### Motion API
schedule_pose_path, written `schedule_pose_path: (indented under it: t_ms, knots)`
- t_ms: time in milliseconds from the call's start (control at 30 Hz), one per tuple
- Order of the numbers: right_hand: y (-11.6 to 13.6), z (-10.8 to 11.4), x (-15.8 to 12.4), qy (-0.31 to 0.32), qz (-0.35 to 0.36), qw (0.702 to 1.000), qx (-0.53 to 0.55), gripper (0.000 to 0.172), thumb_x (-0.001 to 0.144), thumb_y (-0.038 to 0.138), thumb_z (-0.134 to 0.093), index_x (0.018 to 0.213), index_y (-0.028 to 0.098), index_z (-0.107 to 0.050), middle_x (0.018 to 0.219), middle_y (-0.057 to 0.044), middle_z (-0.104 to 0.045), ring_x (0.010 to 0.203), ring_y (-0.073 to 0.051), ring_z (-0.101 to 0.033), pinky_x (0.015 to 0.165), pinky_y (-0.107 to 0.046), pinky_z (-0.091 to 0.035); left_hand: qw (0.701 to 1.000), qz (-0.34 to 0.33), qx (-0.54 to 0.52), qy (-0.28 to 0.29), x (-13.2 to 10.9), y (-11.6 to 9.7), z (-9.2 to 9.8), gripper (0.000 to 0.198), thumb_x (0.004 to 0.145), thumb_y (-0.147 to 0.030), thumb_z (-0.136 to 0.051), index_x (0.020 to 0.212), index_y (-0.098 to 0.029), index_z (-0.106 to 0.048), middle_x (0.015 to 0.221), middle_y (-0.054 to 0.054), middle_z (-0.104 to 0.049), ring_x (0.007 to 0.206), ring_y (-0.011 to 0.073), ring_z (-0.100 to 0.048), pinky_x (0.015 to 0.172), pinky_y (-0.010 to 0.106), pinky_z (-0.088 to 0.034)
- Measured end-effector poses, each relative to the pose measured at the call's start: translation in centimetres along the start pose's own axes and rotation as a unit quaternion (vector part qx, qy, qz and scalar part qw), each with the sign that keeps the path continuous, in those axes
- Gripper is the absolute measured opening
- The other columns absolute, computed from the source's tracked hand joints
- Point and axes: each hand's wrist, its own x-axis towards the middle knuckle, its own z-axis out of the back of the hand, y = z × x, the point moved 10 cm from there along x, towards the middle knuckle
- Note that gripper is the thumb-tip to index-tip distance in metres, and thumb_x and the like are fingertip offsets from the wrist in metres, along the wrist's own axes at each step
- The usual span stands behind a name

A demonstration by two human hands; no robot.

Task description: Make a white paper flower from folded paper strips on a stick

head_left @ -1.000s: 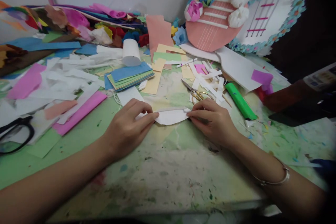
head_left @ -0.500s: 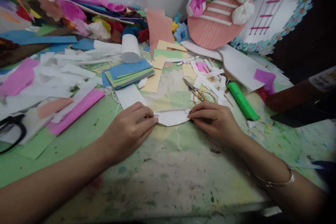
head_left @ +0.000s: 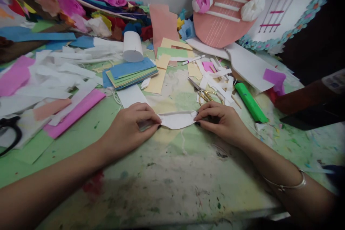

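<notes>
A small white piece of paper [head_left: 178, 121] with a curved lower edge and a folded-looking upper edge stretches between my two hands, low over the table. My left hand [head_left: 136, 122] pinches its left end between thumb and fingers. At the other end, the fingers of my right hand [head_left: 222, 122] close on the right corner. Just beyond my right hand lies a pair of gold-handled scissors [head_left: 207, 95], blades pointing away to the left. A white paper sheet [head_left: 132, 95] lies flat behind my left hand.
Stacked coloured paper [head_left: 132, 73], a white roll [head_left: 133, 46] and white strips [head_left: 72, 68] spread over the left and back. A green crepe-paper roll [head_left: 250, 102] lies right. Black-handled scissors [head_left: 12, 133] sit far left. A pink guitar-shaped craft [head_left: 221, 30] leans at the back.
My left hand's fingers have shifted their pinch at the paper's left end, the thumb now showing below. The view has tilted slightly; the paper stays in place.
</notes>
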Motion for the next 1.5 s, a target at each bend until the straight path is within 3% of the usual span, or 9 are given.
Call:
schedule_pose_path:
  t_ms: [367, 867, 1100, 1500]
  knots:
    - [0.1, -0.3, 0.0, 0.019, -0.004, 1.000, -0.021, 0.011, 0.075, 0.012, -0.063, 0.080, 0.019, -0.069, 0.088, -0.004, -0.061, 0.082, -0.016, -0.058, 0.072, -0.031, -0.044, 0.999, 0.034, -0.026, 0.021, 0.4, 0.3, -0.6, 0.009, 0.079, -0.025, -0.062, 0.078, -0.021, -0.070, 0.085, 0.001, -0.066, 0.084, 0.0164, -0.060, 0.076, 0.030, -0.045]
    - [0.1, -0.9, 0.7, 0.031, -0.036, 0.998, -0.050, 0.007, 0.075, 0.014, -0.058, 0.074, 0.018, -0.064, 0.081, -0.003, -0.057, 0.075, -0.015, -0.053, 0.066, -0.030, -0.040, 0.995, 0.075, 0.027, 0.063, 0.7, 0.5, -1.5, 0.016, 0.082, -0.030, -0.052, 0.078, -0.019, -0.063, 0.085, 0.004, -0.059, 0.085, 0.0194, -0.053, 0.073, 0.032, -0.042]
    - [0.3, -1.0, 0.8, 0.011, -0.042, 0.995, -0.093, 0.007, 0.070, 0.013, -0.059, 0.070, 0.020, -0.061, 0.079, -0.004, -0.058, 0.080, -0.019, -0.053, 0.071, -0.032, -0.040, 0.996, 0.072, 0.022, 0.057, 0.7, 0.5, -1.5, 0.017, 0.082, -0.032, -0.053, 0.076, -0.019, -0.061, 0.085, 0.004, -0.059, 0.087, 0.0197, -0.053, 0.076, 0.033, -0.042]
    - [0.0, -1.1, 0.8, 0.053, -0.021, 0.997, -0.050, 0.007, 0.075, 0.013, -0.061, 0.076, 0.019, -0.064, 0.081, -0.002, -0.060, 0.079, -0.016, -0.054, 0.072, -0.031, -0.040, 0.993, 0.090, -0.008, 0.072, 0.9, 1.1, -1.6, 0.013, 0.078, -0.031, -0.058, 0.075, -0.019, -0.064, 0.084, 0.003, -0.062, 0.084, 0.0187, -0.055, 0.076, 0.032, -0.043]
